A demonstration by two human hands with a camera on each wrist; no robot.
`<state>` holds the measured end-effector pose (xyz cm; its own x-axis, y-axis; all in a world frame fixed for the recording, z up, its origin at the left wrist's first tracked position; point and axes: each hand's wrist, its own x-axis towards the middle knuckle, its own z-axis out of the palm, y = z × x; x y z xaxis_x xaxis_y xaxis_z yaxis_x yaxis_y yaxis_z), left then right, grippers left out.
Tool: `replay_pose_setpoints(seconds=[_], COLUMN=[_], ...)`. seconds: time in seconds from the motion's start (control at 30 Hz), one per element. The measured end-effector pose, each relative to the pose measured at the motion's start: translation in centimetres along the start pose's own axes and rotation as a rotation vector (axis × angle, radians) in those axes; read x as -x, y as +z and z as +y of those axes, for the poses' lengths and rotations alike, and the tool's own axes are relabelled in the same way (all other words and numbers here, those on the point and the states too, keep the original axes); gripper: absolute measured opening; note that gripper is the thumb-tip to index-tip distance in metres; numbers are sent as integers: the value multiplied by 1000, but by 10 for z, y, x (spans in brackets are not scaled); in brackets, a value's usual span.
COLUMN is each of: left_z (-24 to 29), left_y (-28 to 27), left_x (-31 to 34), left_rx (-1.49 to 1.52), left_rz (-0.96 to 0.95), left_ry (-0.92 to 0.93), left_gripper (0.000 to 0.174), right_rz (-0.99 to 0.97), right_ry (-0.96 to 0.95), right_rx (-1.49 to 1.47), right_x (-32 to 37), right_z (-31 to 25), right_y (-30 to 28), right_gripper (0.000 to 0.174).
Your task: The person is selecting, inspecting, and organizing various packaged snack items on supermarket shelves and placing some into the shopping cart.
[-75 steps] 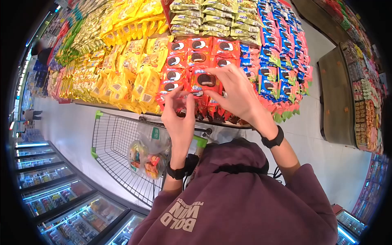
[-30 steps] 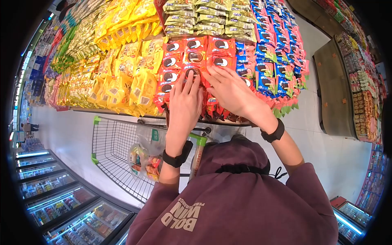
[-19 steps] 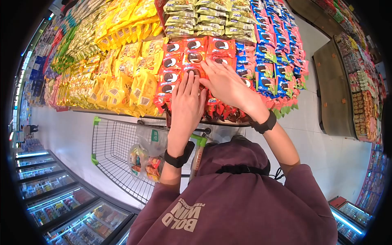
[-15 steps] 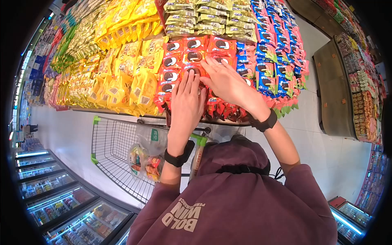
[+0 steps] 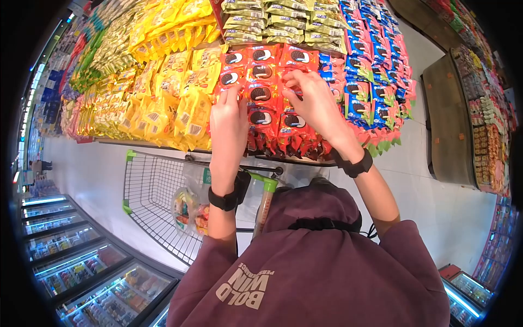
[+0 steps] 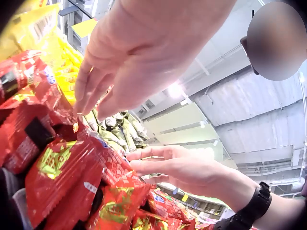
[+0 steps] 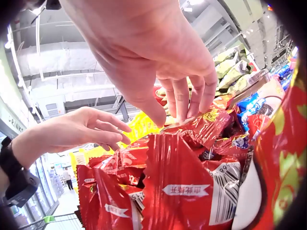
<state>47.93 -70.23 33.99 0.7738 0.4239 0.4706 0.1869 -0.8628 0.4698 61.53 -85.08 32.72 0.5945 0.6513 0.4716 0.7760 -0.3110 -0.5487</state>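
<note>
Rows of red packs of chocolate sandwich cookies (image 5: 262, 117) lie in columns on the display. Over the left column is my left hand (image 5: 227, 128), its fingertips at the packs' edge. In the left wrist view its fingers (image 6: 98, 91) reach down nearly straight to a red wrapper (image 6: 62, 167). My right hand (image 5: 316, 103) is over the right column. The right wrist view shows its fingertips (image 7: 182, 108) touching a red pack (image 7: 204, 127), the thumb set apart from them. Between the hands, the middle column shows its cookie pictures.
Yellow bags (image 5: 190, 117) lie left of the red packs, blue packs (image 5: 358, 109) right, green packs (image 5: 283, 24) behind. A shopping cart (image 5: 158, 180) with bagged goods stands at the display's near side. Freezers (image 5: 109, 256) line the lower left; another shelf (image 5: 449, 125) stands right.
Earlier both hands handled a red pack in the middle column, then lay flat over it. Since then they have parted, the left hand moving left and the right hand slightly right, uncovering the middle packs.
</note>
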Motion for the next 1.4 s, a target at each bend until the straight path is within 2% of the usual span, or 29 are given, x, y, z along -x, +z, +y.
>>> replay_pose_setpoints(seconds=[0.07,0.17,0.33,0.47,0.57,0.77,0.87,0.97,1.03,1.07,1.13,1.23,1.33,1.4], left_z=[-15,-27,-32,-29,-32,-33,-35,-32,-30,-28,-15,-9,-13,-14], left_y=[12,23,30,32,35,36,38,33,27,23,10,6,13,14], left_x=[-4,-10,-28,-36,-38,-41,-38,-37,-36,-35,-32,-20,-13,-11], left_rx=[-29,-114,-64,12,-24,43,-10,12,-35,-58,42,93,74,62], left_rz=[1,104,9,-58,-28,-40,-10,-46,56,107,11,-60,-106,-122], left_ry=[43,216,151,53,82,-80,-18,-40,110,185,242,285,274,259], left_gripper=[30,35,35,36,38,35,33,29,25,23,21,18,21,23], right_rz=[-31,-72,-51,-25,-5,-18,-5,-13,-52,-9,74,-26,-77,-123], right_ry=[39,135,272,291,305,376,368,346,338,223,-8,-226,-333,-306], right_rx=[-5,-48,-146,-236,-260,-338,-329,-309,-273,-180,6,-42,39,64], right_x=[-2,-8,-20,-22,-22,-23,-23,-24,-25,-24,-20,-10,1,5], right_z=[4,13,16,15,14,12,11,12,7,6,3,-12,-15,-12], right_y=[4,12,17,19,19,14,15,15,10,9,6,-3,1,3], right_gripper=[25,27,25,24,22,17,16,18,18,19,22,23,24,22])
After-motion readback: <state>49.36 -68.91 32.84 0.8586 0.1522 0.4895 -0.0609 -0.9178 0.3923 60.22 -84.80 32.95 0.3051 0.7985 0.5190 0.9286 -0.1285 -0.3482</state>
